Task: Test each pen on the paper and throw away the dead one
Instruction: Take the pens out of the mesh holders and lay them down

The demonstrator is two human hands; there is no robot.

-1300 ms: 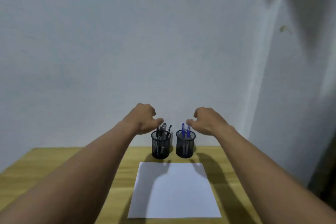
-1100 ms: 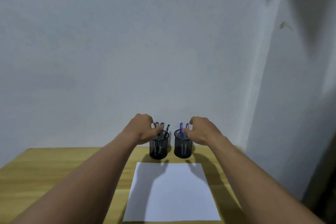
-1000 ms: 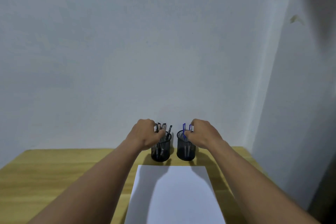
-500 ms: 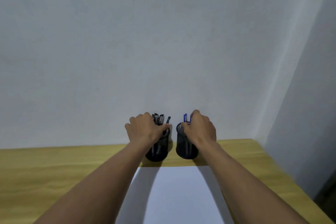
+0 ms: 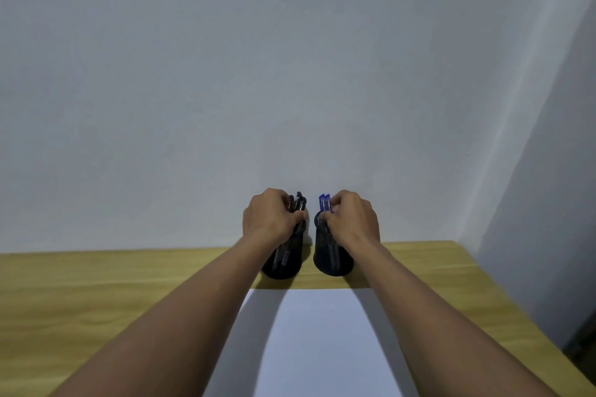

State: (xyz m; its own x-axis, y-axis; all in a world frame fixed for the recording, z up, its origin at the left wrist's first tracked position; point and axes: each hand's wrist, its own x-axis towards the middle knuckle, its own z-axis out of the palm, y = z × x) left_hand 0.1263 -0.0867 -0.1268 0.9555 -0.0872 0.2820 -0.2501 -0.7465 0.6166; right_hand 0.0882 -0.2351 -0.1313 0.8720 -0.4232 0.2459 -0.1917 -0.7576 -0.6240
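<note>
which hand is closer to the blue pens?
Right. The right hand is closed on the blue pens at their cup's rim; the left hand grips the black pens in the neighbouring cup.

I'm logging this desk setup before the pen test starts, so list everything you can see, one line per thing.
Pen cups: two, black mesh, side by side at the table's far edge by the wall.
Black pens: several, exact count unclear, in the left cup.
Blue pens: at least two, in the right cup.
Paper: one blank white sheet, flat in front of the cups.
Table: one, light wood.
Wall: white, behind the table.
Left hand: closed around the black pens.
Right hand: closed around the blue pens.
</note>
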